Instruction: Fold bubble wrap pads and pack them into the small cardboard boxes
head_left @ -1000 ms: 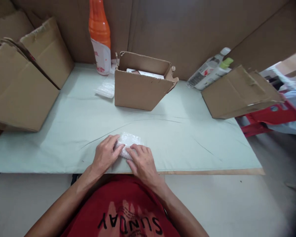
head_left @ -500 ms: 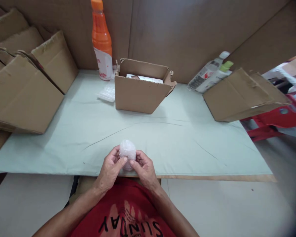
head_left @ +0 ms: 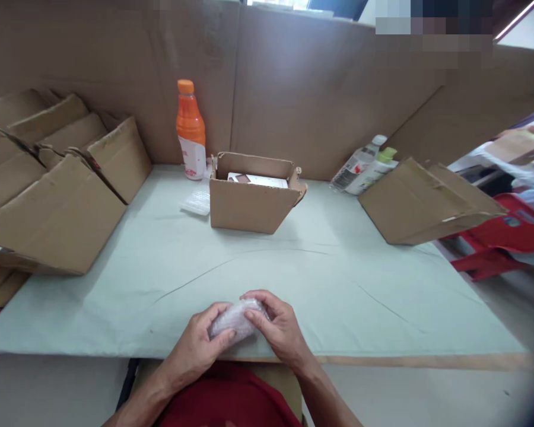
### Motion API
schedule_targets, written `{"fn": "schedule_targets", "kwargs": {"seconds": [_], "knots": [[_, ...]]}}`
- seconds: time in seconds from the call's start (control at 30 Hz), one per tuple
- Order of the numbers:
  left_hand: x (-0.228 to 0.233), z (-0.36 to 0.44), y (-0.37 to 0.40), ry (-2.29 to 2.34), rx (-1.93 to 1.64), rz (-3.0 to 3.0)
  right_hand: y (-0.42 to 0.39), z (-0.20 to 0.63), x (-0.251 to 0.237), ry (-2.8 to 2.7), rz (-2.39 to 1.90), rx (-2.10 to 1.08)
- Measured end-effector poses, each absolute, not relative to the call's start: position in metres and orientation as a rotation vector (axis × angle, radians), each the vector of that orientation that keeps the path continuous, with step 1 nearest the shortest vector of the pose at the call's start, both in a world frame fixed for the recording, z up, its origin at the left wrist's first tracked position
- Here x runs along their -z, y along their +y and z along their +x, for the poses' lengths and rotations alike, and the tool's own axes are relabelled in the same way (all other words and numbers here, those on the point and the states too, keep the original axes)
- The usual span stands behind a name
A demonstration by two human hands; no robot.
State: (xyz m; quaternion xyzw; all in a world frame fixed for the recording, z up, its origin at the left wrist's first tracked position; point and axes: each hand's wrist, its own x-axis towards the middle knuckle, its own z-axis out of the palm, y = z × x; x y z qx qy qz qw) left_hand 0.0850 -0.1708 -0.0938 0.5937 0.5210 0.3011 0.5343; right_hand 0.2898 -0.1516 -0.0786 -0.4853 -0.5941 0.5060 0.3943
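A small bundle wrapped in clear bubble wrap is held between both my hands just above the near edge of the pale green table. My left hand cups it from below and the left, thumb on its front. My right hand closes over its top and right end. What is inside the wrap cannot be seen.
An open cardboard box with white items stands mid-table. An orange bottle and a clear plastic packet sit behind left. Folded cartons are stacked at the left, another carton and two lying bottles at the right. Red stool beyond.
The bundle was pressed on the table, then lifted upright between my fingers. Now it lies on its side in both hands. The camera view has tilted upward.
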Motion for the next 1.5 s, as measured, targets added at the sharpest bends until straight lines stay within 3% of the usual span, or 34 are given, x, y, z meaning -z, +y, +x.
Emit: {"fn": "schedule_targets", "kwargs": {"seconds": [0.27, 0.37, 0.6, 0.77, 0.97, 1.17, 1.37, 1.5], "knots": [[0.080, 0.068, -0.140, 1.026, -0.505, 1.347, -0.135, 0.308, 0.064, -1.615, -1.169, -1.646], [0.061, 0.058, -0.114, 0.973, -0.556, 1.460, -0.118, 0.318, 0.046, -1.658, -1.192, -1.516], [-0.004, 0.048, -0.010, 1.274, -1.281, 2.182, -0.038, 0.343, -0.055, -1.502, -1.135, -0.996], [-0.006, 0.060, 0.054, 1.319, -1.371, 2.283, 0.051, 0.313, -0.105, -1.664, -1.113, -0.784], [0.018, 0.073, 0.063, 1.330, -1.566, 2.153, 0.132, 0.259, -0.103, -2.075, -1.487, -0.958], [0.022, 0.077, 0.057, 1.348, -1.574, 2.071, 0.145, 0.219, -0.088, -2.278, -1.720, -0.244], [0.024, 0.077, 0.059, 1.286, -1.561, 2.011, 0.132, 0.214, -0.081, -2.452, -1.745, -0.470], [0.026, 0.079, 0.058, 1.264, -1.564, 1.962, 0.133, 0.207, -0.081, -2.549, -1.798, -0.123]]}}
